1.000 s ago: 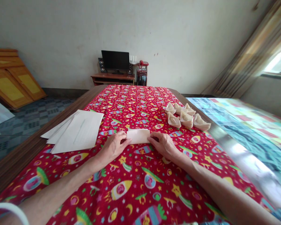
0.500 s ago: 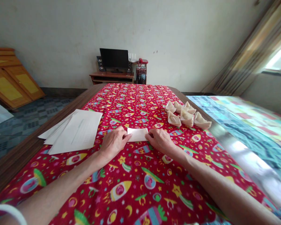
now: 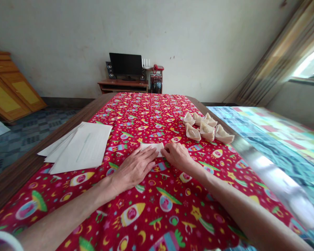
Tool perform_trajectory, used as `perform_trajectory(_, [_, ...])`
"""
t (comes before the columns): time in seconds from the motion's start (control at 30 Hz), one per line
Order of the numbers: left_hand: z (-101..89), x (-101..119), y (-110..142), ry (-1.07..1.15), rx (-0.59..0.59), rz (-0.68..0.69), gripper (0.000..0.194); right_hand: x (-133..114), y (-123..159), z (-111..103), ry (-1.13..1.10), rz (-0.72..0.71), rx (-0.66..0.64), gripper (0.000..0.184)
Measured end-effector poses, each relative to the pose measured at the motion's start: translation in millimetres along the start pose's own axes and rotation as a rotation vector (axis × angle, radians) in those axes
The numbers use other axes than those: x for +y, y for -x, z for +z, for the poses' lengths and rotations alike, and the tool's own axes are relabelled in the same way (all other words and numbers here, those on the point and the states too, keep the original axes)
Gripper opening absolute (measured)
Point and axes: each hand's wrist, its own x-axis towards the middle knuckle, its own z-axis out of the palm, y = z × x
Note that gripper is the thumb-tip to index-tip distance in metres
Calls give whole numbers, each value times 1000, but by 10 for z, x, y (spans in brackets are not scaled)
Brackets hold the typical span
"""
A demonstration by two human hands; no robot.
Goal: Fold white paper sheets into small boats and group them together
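A small folded piece of white paper [image 3: 159, 147] lies on the red patterned cloth [image 3: 136, 118] in front of me. My left hand [image 3: 136, 164] rests flat across its left part, fingers stretched out, hiding much of it. At the paper's right end, the thumb and fingers of my right hand [image 3: 176, 154] pinch the edge. To the left is a fanned stack of white paper sheets [image 3: 85, 148] with faint print. Several folded paper boats [image 3: 207, 131] stand grouped on the right side of the cloth, some apparently nested in stacks.
The cloth covers a brown wooden table [image 3: 18, 181]. A bed with a patterned cover [image 3: 277, 146] stands along the right side. Beyond the table's far end are a monitor [image 3: 125, 64], speakers and a red telephone [image 3: 158, 67]. A wooden cabinet [image 3: 13, 87] is at the far left.
My left hand has gone from pinching the paper's left edge to lying flat over it. My right hand keeps its pinch at the right end. The view has shifted slightly.
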Motion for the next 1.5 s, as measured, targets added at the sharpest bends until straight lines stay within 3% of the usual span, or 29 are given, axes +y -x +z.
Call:
perform_trajectory(0.5, [45, -30, 21, -17, -8, -3, 42, 10, -19, 40, -12, 13, 2, 27])
perform_trajectory(0.67, [25, -15, 13, -34, -35, -16, 42, 27, 37, 26, -81, -45, 133, 20])
perform_trajectory(0.73, [7, -5, 9, -31, -38, -19, 41, -5, 120, 7, -63, -135, 220, 20])
perform_trajectory(0.87, [-12, 5, 6, -27, -33, 3, 40, -93, 344, 25, -4, -564, 263, 24])
perform_trajectory(0.9, [-12, 6, 6, -31, -33, 0, 40, -102, 391, 42, -7, -606, 264, 26])
perform_trajectory(1.2, [-61, -6, 110, -105, -89, -36, 41, 71, 430, 41, -48, -650, 207, 28])
perform_trajectory(1.5, [-137, -112, 352, -127, -86, -60, 39, 182, 486, 88, 75, -609, 236, 33])
